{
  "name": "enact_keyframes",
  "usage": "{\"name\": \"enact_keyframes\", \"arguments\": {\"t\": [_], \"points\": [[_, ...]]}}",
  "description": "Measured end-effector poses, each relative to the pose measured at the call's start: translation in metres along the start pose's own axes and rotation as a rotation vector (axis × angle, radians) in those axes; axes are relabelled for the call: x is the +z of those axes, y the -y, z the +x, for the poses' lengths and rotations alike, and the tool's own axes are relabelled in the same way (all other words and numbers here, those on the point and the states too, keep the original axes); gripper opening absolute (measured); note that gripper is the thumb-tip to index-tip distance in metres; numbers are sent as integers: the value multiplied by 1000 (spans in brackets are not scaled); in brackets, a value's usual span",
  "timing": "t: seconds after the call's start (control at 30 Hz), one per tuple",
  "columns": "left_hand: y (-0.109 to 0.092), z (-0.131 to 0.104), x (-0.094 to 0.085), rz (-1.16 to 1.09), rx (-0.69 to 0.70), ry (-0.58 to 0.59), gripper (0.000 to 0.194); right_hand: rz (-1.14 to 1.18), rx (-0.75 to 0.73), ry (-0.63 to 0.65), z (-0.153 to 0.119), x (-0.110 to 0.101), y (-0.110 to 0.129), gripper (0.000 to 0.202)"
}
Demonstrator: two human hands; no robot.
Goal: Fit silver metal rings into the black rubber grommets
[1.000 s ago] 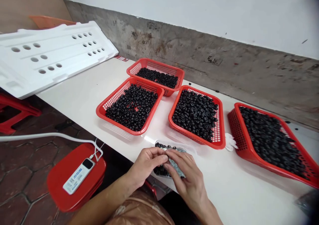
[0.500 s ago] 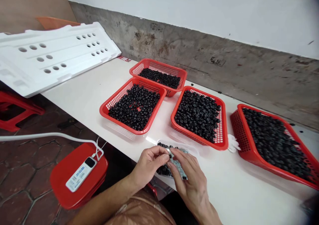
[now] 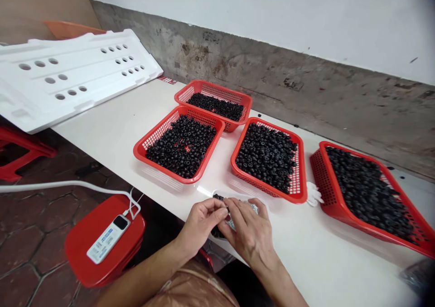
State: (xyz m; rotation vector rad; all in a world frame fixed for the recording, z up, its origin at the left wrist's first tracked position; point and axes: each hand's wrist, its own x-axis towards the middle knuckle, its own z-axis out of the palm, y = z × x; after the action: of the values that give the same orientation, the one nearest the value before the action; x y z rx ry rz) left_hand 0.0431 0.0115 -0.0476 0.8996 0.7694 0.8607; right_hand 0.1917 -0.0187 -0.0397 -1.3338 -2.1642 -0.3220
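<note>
Sorting into baskets is seen, but no finished or unfinished share can be told apart: small black ring-shaped pieces [image 3: 180, 143] are heaped in the front-left basket [image 3: 166, 171], and dark parts are also held in the rear basket [image 3: 224, 88], the middle basket [image 3: 302, 162] and the right basket [image 3: 324, 184]. At the lower centre of the frame, black parts [image 3: 216, 232] and silvery bits [image 3: 232, 224] are left in a shallow clear container [image 3: 238, 195] on the bench [image 3: 115, 116], partly covered by the hands. A small piece seems to be pinched between thumb and forefinger of the left hand [image 3: 200, 223], mostly hidden; the right hand [image 3: 253, 234] is curled against those fingertips, and whether anything is gripped by it cannot be told. Half a second earlier, its fingers were held farther off, with a black piece exposed; now more of the container is covered, while the baskets are unchanged.
</note>
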Motion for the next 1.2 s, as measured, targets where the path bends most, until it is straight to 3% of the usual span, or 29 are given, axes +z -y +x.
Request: {"name": "enact_keyframes", "arguments": {"t": [0.23,0.67,0.87,1.03,1.13,1.2], "points": [[-4,-2,-3,-4,-99,55,33,9,-13,-2,-2,-4,-7,26],[5,-3,2,31,-78,16,29,-19,-166,64,-11,-2,-12,28],[7,-4,-1,40,-94,52,32,59,-231,83,-7,-4,-12,21],[3,-5,-10,175,-50,52,31,178,-111,76,-3,-9,-16,12],[0,-3,-16,187,-12,-39,32,149,-14,115,6,-18,-42,16],[-1,-1,-19,183,16,-125,32,96,84,30,15,-26,-67,25]]}}
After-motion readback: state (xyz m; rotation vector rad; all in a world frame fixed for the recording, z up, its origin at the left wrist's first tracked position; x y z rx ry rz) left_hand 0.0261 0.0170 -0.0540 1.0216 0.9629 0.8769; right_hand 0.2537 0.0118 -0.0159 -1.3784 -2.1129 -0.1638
